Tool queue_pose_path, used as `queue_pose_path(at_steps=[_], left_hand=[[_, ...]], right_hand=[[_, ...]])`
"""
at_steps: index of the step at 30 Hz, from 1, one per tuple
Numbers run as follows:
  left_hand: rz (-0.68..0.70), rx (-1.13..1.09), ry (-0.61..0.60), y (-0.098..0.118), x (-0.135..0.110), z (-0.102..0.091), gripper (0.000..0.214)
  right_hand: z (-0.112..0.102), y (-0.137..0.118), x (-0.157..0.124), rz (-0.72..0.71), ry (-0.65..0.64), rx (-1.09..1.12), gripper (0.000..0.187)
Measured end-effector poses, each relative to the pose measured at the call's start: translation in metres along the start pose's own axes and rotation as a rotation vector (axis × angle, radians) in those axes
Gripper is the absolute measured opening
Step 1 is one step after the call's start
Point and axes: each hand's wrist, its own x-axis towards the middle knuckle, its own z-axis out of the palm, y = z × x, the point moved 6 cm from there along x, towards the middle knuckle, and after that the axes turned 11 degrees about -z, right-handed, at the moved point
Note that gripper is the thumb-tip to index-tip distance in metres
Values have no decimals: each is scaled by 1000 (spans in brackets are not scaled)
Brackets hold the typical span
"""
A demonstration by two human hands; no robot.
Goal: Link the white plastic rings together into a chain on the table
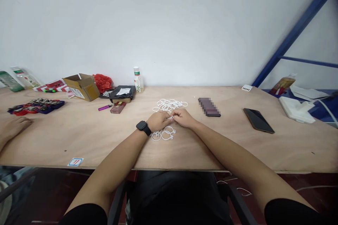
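Note:
My left hand point(158, 121), with a black watch on its wrist, is closed at the middle of the table. Against it, my right hand point(184, 118) pinches with thumb and fingertips. Between them a small part of a white plastic curtain ring point(172, 117) shows, with a little eyelet; the fingers hide the rest. Just beyond my hands lies a loose pile of similar white rings point(165, 105). Closer to me, several more rings point(167, 135) with eyelets lie flat beside my left wrist.
To the right are a phone point(258, 120) and a dark, pixelated flat object point(209, 107). At left stand a cardboard box point(86, 88), a black package point(123, 93), a dark red small box point(118, 107) and a bottle point(137, 80). Another person's hand point(16, 126) rests at far left.

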Motion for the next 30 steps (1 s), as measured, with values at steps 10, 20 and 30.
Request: queue_pose_path(at_steps=[10,20,30], left_hand=[[-104,-46,7,-5,-1,-10,51],[-389,-8,171,-41,1,-7,26],[-256,-228,211,-33,3,-8,29]], right_hand=[[-8,8,1,-172,-70,-373,49],[0,5,-1,-109,-193,-447,10],[3,20,2,53,32,296,24]])
